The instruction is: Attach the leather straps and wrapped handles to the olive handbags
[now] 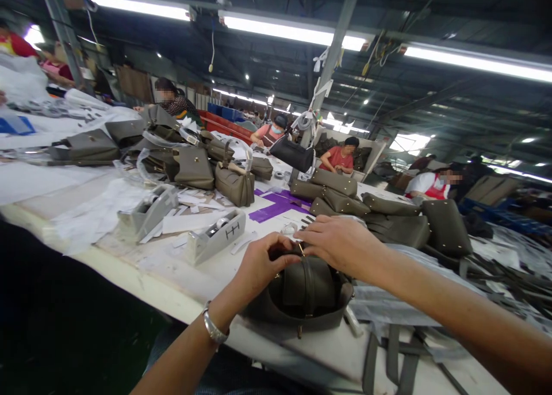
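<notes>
A dark olive handbag (310,291) sits at the table's front edge, its mouth facing up. A narrow strap with gold-coloured metal pieces runs across the opening. My left hand (265,260), with a silver bracelet on its wrist, pinches the bag's far rim near a small gold fitting, thumb and forefinger curled. My right hand (336,242) reaches over from the right, its fingers bent down on the same rim beside the left fingertips. Exactly what lies between the fingertips is partly hidden.
Two grey tape dispensers (219,237) stand to the left amid paper scraps. Finished-looking olive bags (194,168) are heaped behind them, with more bag bodies (397,225) at right. Dark straps (392,355) lie front right. A metal post (321,90) rises behind; several people work farther off.
</notes>
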Motion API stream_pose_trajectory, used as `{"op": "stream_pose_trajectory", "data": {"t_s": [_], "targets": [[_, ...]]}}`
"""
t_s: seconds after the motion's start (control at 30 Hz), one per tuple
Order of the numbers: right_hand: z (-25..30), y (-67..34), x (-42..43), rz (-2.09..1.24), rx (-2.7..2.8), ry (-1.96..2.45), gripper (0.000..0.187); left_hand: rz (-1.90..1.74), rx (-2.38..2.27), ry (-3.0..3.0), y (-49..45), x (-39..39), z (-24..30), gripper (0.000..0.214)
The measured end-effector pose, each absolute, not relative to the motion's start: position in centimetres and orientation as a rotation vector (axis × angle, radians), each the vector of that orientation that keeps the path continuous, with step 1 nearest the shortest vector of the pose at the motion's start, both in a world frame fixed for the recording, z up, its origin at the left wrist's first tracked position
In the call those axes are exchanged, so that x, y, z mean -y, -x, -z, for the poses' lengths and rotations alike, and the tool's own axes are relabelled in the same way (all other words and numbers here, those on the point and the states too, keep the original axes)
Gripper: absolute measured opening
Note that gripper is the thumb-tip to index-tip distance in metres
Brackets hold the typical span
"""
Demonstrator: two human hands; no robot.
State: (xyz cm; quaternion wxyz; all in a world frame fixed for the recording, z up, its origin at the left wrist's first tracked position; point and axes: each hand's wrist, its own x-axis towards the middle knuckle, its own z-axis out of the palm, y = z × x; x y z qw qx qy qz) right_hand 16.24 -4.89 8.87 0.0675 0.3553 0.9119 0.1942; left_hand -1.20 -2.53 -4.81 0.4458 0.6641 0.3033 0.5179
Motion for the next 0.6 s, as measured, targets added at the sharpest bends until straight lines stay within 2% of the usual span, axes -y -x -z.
{"op": "stream_pose_trajectory", "data": {"t_s": [0.13,0.3,0.6], "targets": [[-8.3,-16.1,4.6,-0.584,-2.777,-1.021,0.039,-1.291,-0.806,-1.679,1.3,2.9,4.3,0.010],[-8.0,-15.8,4.5,-0.579,-2.805,-1.010,0.026,-1.376,-0.950,-1.866,1.5,3.6,4.0,0.024],[-7.9,-16.2,4.5,-0.598,-2.846,-1.077,0.019,-1.388,-1.079,-1.974,2.9,3.8,3.3,0.002]]}}
